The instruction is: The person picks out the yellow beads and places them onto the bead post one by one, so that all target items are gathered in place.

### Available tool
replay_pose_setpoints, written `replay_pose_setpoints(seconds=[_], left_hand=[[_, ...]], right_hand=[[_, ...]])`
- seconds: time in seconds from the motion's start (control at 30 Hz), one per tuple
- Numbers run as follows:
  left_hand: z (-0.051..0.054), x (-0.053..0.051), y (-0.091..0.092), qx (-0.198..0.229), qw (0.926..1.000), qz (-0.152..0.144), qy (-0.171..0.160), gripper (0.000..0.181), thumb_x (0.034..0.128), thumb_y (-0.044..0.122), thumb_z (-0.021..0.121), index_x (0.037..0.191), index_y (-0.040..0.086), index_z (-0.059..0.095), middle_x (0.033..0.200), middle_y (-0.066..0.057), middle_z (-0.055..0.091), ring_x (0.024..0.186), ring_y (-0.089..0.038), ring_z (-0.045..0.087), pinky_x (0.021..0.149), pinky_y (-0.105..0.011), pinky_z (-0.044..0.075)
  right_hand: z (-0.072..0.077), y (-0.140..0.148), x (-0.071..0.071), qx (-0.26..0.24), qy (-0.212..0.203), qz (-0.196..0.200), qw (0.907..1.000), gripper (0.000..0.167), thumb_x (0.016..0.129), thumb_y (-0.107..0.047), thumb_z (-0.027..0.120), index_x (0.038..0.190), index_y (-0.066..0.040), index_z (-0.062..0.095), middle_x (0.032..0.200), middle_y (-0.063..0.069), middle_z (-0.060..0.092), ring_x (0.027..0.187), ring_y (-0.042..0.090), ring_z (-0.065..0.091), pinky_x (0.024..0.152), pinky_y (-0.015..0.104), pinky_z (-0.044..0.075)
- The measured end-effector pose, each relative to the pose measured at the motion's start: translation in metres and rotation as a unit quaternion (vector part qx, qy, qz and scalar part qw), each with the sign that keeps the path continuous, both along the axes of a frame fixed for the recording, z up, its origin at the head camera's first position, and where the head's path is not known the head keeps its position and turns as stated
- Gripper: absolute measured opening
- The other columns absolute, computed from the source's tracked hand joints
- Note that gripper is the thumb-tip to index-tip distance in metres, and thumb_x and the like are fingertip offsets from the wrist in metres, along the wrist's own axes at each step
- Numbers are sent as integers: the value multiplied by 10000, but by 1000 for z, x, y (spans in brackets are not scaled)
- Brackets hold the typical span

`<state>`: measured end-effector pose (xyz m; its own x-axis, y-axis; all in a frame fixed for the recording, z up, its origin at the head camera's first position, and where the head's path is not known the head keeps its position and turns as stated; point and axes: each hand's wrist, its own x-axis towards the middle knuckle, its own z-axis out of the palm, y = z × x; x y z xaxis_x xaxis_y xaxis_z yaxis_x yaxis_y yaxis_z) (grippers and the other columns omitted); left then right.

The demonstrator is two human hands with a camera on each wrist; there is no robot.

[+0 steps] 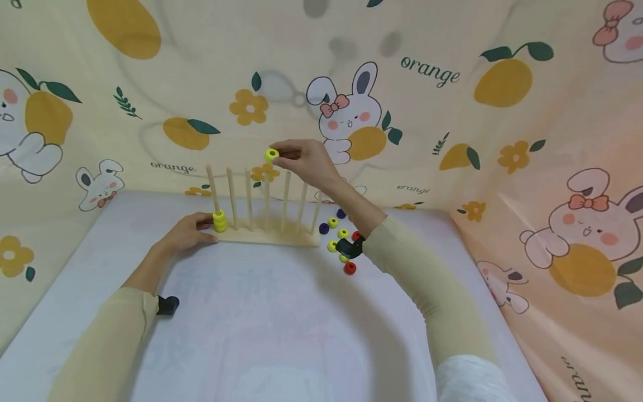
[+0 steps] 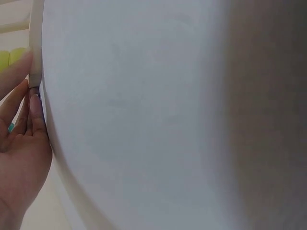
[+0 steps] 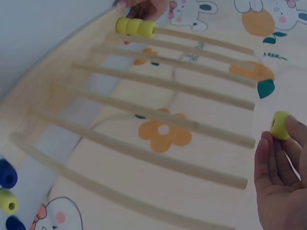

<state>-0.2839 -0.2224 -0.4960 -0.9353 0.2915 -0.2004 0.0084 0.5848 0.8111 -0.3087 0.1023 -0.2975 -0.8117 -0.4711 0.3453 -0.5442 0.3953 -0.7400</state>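
My right hand [image 1: 306, 159] pinches a yellow bead [image 1: 272, 156] between thumb and fingertips, above the pegs of a wooden peg rack [image 1: 271, 237]. The bead's hole shows in the head view. Three yellow beads [image 3: 135, 28] are stacked at the bottom of the leftmost peg [image 1: 213, 187]; the other pegs are bare. At the rack's left end, my left hand [image 1: 188, 234] grips the base beside that stack. In the left wrist view, the thumb lies over the end of the base [image 2: 36, 62], and the other fingers are partly hidden.
Right of the rack lie loose beads: several yellow ones [image 1: 343, 233], red ones [image 1: 350, 268] and dark blue ones [image 1: 324, 229]. My right forearm and its black wrist mount [image 1: 350, 247] partly cover them. A white cloth [image 1: 241, 324] covers the table; a printed curtain [image 1: 201, 67] stands behind.
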Motion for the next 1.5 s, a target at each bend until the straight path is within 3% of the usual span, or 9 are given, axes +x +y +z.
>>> replay_pose_setpoints(seconds=[0.27, 0.6, 0.93, 1.5], left_hand=[[1, -1, -3, -106, 9999, -17, -37, 781, 871, 127, 762, 1487, -85, 330, 1515, -287, 363, 1374, -442, 382, 1166, -535, 307], [3, 1, 1, -96, 9999, -81, -22, 794, 876, 150, 762, 1487, -96, 317, 1519, -301, 343, 1371, -453, 380, 1165, -534, 309], [3, 1, 2, 43, 9999, -95, 26, 775, 867, 108, 766, 1471, -112, 334, 1508, -307, 354, 1373, -449, 381, 1162, -520, 320], [1, -2, 1, -103, 9999, -100, 52, 777, 869, 157, 774, 1470, -100, 355, 1509, -292, 364, 1374, -438, 386, 1160, -523, 324]], right_hand=[[3, -24, -4, 109, -79, 93, 9999, 292, 915, -197, 730, 1188, -94, 728, 1064, 3, 746, 904, 54, 695, 813, 197, 570], [0, -52, -8, 238, -472, 285, 9982, 340, 914, -212, 730, 1236, -107, 710, 1131, -13, 728, 926, 33, 683, 807, 172, 564], [3, -76, -9, 496, -363, 232, 9978, 336, 928, -215, 711, 1244, -102, 697, 1119, -13, 725, 919, 9, 669, 811, 132, 538], [-1, -112, -7, 620, -655, 333, 9954, 336, 905, -226, 739, 1222, -121, 709, 1054, -58, 732, 916, -3, 663, 795, 108, 519]])
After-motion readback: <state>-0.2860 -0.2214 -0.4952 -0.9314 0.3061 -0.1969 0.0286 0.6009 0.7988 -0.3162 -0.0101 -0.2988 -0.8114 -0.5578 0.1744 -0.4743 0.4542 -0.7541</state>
